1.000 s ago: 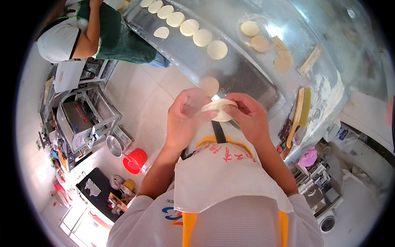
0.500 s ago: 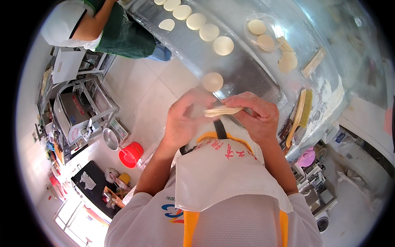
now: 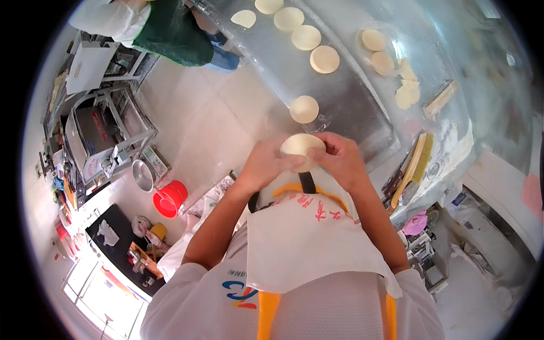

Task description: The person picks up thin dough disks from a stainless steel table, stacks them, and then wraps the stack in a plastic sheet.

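Observation:
My left hand [image 3: 263, 165] and my right hand [image 3: 343, 158] meet in front of my chest, both gripping a stack of pale dough rounds [image 3: 299, 145]. Its flat face is turned up toward me, with my thumbs pressed on the front. The fingers behind the stack are mostly hidden. A single dough round [image 3: 304, 109] lies on the metal worktop [image 3: 351, 113] just beyond my hands. Farther along, several more rounds form a row, the nearest of them a thick-looking dough round [image 3: 324, 59]. A cut dough piece [image 3: 243, 18] sits beside that row.
On the right stand more dough rounds [image 3: 373, 40], dough scraps [image 3: 407, 93], a wooden block [image 3: 440, 98] and a long-handled brush [image 3: 418, 161]. A co-worker in a green apron [image 3: 173, 37] is at the far left. A red bucket [image 3: 170, 199] stands on the floor.
The stack, seen edge-on before, has tipped to show its face. My left hand, blurred earlier, now grips it together with my right. The view has shifted, and the co-worker sits higher in it.

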Motion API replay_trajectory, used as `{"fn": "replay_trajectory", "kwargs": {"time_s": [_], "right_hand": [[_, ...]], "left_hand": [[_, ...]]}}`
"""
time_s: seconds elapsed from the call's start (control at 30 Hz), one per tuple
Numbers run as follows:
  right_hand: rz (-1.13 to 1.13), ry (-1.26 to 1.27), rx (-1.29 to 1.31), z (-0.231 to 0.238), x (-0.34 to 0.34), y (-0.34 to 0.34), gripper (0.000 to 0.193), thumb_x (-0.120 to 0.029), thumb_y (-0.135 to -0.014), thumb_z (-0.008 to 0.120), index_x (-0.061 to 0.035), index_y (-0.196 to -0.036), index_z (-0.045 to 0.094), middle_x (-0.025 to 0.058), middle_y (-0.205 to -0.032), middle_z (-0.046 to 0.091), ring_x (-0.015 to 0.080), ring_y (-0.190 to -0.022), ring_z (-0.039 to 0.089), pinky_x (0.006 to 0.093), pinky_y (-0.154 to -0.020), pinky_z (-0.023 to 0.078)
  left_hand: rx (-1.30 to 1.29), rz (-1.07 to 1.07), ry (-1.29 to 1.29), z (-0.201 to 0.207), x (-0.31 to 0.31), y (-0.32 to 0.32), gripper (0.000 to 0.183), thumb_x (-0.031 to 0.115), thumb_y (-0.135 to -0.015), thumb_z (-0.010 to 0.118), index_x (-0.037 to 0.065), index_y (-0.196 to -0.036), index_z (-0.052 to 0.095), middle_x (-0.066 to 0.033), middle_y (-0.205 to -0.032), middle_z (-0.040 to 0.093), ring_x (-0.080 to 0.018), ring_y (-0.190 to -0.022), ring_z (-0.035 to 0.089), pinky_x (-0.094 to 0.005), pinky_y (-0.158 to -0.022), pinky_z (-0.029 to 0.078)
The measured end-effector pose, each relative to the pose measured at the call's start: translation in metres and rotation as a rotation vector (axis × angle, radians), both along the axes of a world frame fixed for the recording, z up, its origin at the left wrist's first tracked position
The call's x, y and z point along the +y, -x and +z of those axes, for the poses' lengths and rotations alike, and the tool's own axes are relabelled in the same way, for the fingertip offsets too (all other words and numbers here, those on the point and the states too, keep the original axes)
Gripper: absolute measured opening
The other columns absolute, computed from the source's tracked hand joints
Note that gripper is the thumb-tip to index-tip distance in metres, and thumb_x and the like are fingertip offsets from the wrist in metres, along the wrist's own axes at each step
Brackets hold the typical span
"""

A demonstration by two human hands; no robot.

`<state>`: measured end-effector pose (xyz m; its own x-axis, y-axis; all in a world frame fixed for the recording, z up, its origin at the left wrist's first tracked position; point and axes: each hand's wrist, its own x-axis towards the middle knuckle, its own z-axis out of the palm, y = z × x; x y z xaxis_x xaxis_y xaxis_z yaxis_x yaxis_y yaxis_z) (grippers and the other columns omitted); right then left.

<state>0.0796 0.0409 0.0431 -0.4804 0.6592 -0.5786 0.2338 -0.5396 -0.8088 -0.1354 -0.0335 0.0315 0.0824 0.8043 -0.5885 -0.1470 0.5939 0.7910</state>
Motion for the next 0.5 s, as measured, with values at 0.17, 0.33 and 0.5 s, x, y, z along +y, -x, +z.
{"fn": "replay_trajectory", "kwargs": {"time_s": [0.17, 0.33, 0.5], "right_hand": [[-0.065, 0.005, 0.084, 0.009, 0.008, 0.017, 0.038, -0.011, -0.103, 0.067, 0.0025, -0.139, 0.067, 0.0089, -0.124, 0.075, 0.0151, -0.113, 0.068, 0.0317, -0.103, 0.052], [-0.144, 0.024, 0.074, 0.010, 0.002, 0.026, 0.041, -0.014, -0.106, 0.060, 0.0016, -0.144, 0.064, 0.0101, -0.132, 0.072, 0.0170, -0.120, 0.065, 0.0322, -0.108, 0.049], [-0.070, 0.040, -0.057, 0.023, -0.001, 0.028, 0.042, -0.017, -0.111, 0.058, -0.0024, -0.150, 0.062, 0.0048, -0.131, 0.071, 0.0132, -0.118, 0.062, 0.0306, -0.105, 0.049]], "left_hand": [[0.074, 0.064, 0.039, 0.009, 0.014, -0.004, 0.048, 0.026, -0.092, 0.086, -0.003, -0.128, 0.070, -0.0117, -0.115, 0.074, -0.0182, -0.102, 0.073, -0.0344, -0.088, 0.059], [0.225, -0.026, -0.077, 0.025, 0.023, -0.009, 0.047, 0.027, -0.098, 0.078, -0.001, -0.129, 0.057, -0.0118, -0.114, 0.069, -0.0170, -0.099, 0.068, -0.0324, -0.083, 0.057], [0.089, 0.019, 0.038, 0.030, 0.020, -0.010, 0.043, 0.025, -0.102, 0.057, -0.002, -0.134, 0.048, -0.0129, -0.111, 0.066, -0.0179, -0.093, 0.065, -0.0312, -0.078, 0.054]]}}
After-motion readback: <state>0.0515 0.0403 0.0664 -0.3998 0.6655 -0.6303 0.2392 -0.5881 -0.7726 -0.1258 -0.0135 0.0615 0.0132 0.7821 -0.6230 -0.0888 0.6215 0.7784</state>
